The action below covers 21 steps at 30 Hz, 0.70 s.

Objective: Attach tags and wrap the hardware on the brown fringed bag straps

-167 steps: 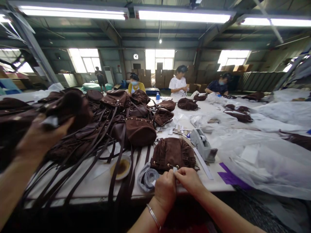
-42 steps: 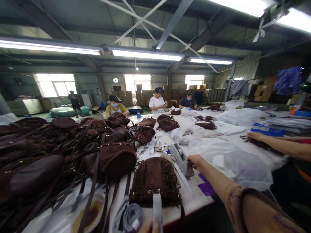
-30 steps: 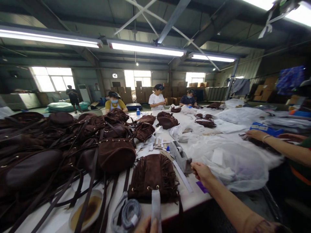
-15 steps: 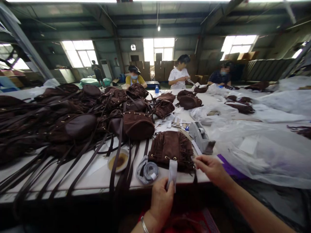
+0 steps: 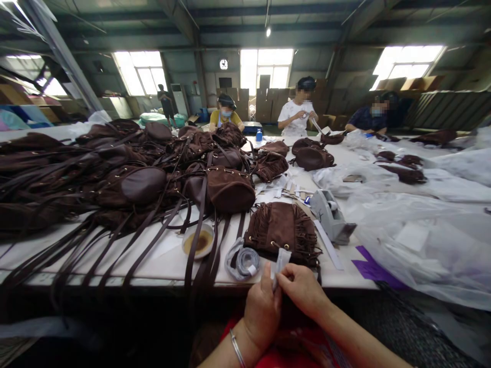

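Note:
My left hand (image 5: 264, 306) is closed around a grey-white strip wrapped in clear plastic (image 5: 283, 259), its upper end standing up in front of the bag. Against the same strip, my right hand (image 5: 303, 287) pinches with thumb and forefinger; whether a small piece of tape is between them I cannot make out. Just beyond both hands lies a dark brown fringed suede bag (image 5: 282, 230) with brass eyelets. A coiled strap in plastic (image 5: 245, 261) rests left of the hands. Behind and to the right of the bag stands a grey tape dispenser (image 5: 330, 217).
A large heap of brown bags (image 5: 130, 179) with trailing straps covers the left of the table. A bowl of brownish stuff (image 5: 198, 241) stands near the front edge. Plastic sheeting (image 5: 441, 240) and a purple piece (image 5: 378, 268) lie to the right. Several people are across the table.
My right hand has come left from beside the dispenser to the strip in my left hand. The view has shifted, so the table's things appear farther right.

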Each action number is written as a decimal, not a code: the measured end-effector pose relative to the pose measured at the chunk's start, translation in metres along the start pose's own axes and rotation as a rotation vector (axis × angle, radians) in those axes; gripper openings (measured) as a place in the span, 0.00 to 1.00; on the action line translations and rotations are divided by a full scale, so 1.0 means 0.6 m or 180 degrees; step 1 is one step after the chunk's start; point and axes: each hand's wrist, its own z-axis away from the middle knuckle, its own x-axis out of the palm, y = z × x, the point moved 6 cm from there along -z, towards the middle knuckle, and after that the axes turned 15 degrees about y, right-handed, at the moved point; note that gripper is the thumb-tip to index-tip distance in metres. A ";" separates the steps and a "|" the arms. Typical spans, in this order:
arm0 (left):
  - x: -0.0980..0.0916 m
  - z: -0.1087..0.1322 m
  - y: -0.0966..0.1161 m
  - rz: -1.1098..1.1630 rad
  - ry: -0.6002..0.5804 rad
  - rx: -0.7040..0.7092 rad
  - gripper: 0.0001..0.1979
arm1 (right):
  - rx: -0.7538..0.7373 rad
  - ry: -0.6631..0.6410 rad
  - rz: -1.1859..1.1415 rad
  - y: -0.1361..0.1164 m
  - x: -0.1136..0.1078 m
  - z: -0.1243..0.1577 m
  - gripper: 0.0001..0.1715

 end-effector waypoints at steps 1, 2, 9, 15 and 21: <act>0.002 0.002 0.001 0.0029 -0.0056 0.0107 0.27 | -0.0001 0.0024 0.0020 -0.001 0.000 0.000 0.16; 0.004 0.004 0.002 0.0070 -0.0132 0.0210 0.26 | -0.0009 0.0054 0.0032 -0.001 0.000 0.001 0.16; 0.002 -0.002 0.006 0.0031 -0.0131 0.0173 0.19 | -0.0054 0.0020 -0.0124 0.002 -0.003 0.006 0.15; -0.004 -0.023 0.011 0.0559 -0.0218 -0.0590 0.14 | 0.0003 -0.0123 -0.0414 -0.003 -0.010 0.016 0.14; -0.008 -0.026 0.015 0.0719 -0.0215 -0.0907 0.13 | 0.0302 0.0028 -0.0691 0.017 0.000 0.018 0.11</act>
